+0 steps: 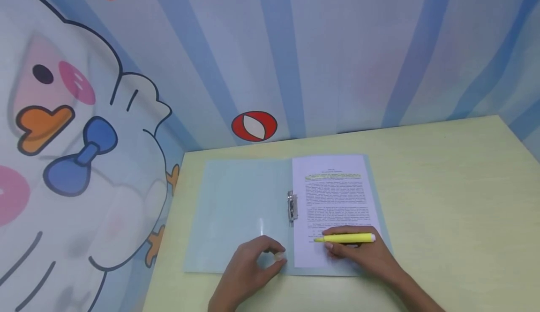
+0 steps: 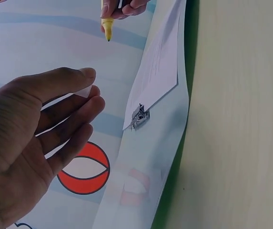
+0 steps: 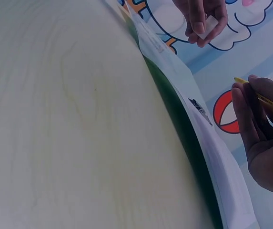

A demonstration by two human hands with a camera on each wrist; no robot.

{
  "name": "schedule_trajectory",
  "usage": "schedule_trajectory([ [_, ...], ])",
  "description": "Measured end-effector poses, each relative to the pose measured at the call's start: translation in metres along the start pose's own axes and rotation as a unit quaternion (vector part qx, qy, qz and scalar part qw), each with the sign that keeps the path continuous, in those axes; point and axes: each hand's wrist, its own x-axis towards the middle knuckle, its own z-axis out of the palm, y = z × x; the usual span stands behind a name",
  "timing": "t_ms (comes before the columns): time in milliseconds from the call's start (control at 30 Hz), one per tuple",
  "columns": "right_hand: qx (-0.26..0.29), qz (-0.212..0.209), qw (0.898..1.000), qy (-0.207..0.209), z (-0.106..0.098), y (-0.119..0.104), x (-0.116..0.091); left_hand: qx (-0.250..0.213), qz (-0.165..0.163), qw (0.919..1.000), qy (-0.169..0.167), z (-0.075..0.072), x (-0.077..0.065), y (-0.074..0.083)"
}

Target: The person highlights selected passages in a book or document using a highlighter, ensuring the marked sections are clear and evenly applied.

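My right hand [image 1: 358,248] holds a yellow highlighter [image 1: 350,238] level over the lower part of a printed sheet [image 1: 337,199], its tip pointing left. Whether the tip touches the paper I cannot tell. Yellow marking runs along the sheet's top lines. The sheet lies on the right side of an open folder [image 1: 236,209], beside a metal clip [image 1: 292,208] at the spine. Between thumb and fingertips my left hand [image 1: 253,267] pinches a small whitish piece [image 3: 207,27], its kind unclear, near the folder's lower edge.
The folder lies on a pale wood-look table [image 1: 455,199]. Behind it rises a blue-striped wall [image 1: 337,58] with a red and white ball picture [image 1: 254,126]. A large cartoon bird [image 1: 84,115] covers the left wall.
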Motion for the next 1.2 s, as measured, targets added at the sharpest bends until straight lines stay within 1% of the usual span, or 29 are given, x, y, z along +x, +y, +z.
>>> schedule_trajectory([
  [100, -0.004, -0.002, 1.0, 0.0, 0.002, -0.013, -0.001, 0.008, -0.004, 1.0, 0.001, 0.001, 0.004, 0.001],
  [200, 0.002, -0.001, 1.0, -0.003, 0.003, -0.024, -0.002, 0.012, -0.016, 0.9998, -0.003, 0.002, 0.007, 0.001],
  [267, 0.008, 0.004, 1.0, -0.004, 0.003, -0.03, -0.003, 0.018, -0.024, 0.9995, -0.004, 0.003, 0.009, 0.002],
  [367, 0.009, 0.009, 1.0, -0.004, 0.004, -0.035, -0.004, 0.027, -0.025, 0.9993, 0.001, 0.003, 0.01, 0.003],
  [633, 0.002, -0.009, 1.0, -0.008, 0.003, -0.042, -0.005, 0.042, 0.001, 0.9988, 0.027, 0.003, 0.016, 0.005],
  [733, -0.004, -0.012, 1.0, -0.008, 0.002, -0.046, -0.007, 0.041, 0.002, 0.9986, 0.033, 0.003, 0.018, 0.007],
  [867, -0.008, -0.014, 1.0, -0.005, 0.002, -0.049, -0.008, 0.039, -0.007, 0.9984, 0.039, 0.004, 0.02, 0.01],
  [1067, -0.018, -0.02, 1.0, -0.003, 0.003, -0.054, -0.012, 0.037, 0.012, 0.997, 0.066, 0.005, 0.023, 0.012],
  [1200, -0.054, -0.052, 0.997, 0.008, 0.005, -0.061, -0.015, 0.034, 0.022, 0.9958, 0.082, 0.006, 0.024, 0.013],
])
